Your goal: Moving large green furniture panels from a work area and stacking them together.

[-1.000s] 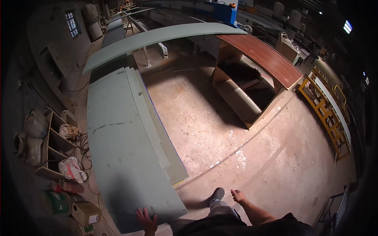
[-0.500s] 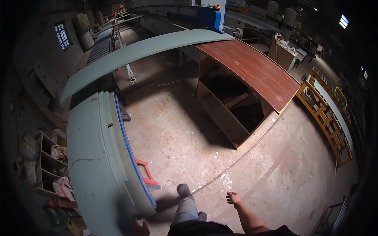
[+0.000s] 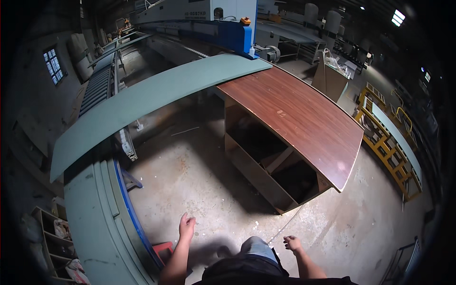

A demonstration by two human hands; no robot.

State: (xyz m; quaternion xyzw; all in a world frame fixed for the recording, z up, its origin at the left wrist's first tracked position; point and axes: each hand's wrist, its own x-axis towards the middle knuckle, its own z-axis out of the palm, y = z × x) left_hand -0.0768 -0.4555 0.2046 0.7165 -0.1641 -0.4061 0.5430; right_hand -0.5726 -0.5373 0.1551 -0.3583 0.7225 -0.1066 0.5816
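Observation:
My left hand (image 3: 187, 226) is raised over the concrete floor, right of the stacked green boards, fingers apart and holding nothing. Lower on the right, my right hand (image 3: 292, 243) hangs free above the floor with its fingers loosely bent and apart; nothing shows in it. Ahead stands a cabinet-like table (image 3: 294, 126) with a reddish-brown wood-grain top and dark open shelves below. A long pale-green board (image 3: 156, 97) spans from the board stack (image 3: 90, 209) on the left to the table's far end. Neither hand touches the board or the table.
A blue-and-white machine (image 3: 237, 38) stands behind the long board. Roller conveyor (image 3: 97, 88) runs at the far left. A yellow metal rack (image 3: 387, 149) is on the right. A red stand (image 3: 163, 249) sits low beside the stack, and a compartmented shelf (image 3: 47, 237) is left of it.
I have moved forward, so the table and long board appear nearer. My left hand has come up from beside the stack to over the floor. My right hand stays low on the right.

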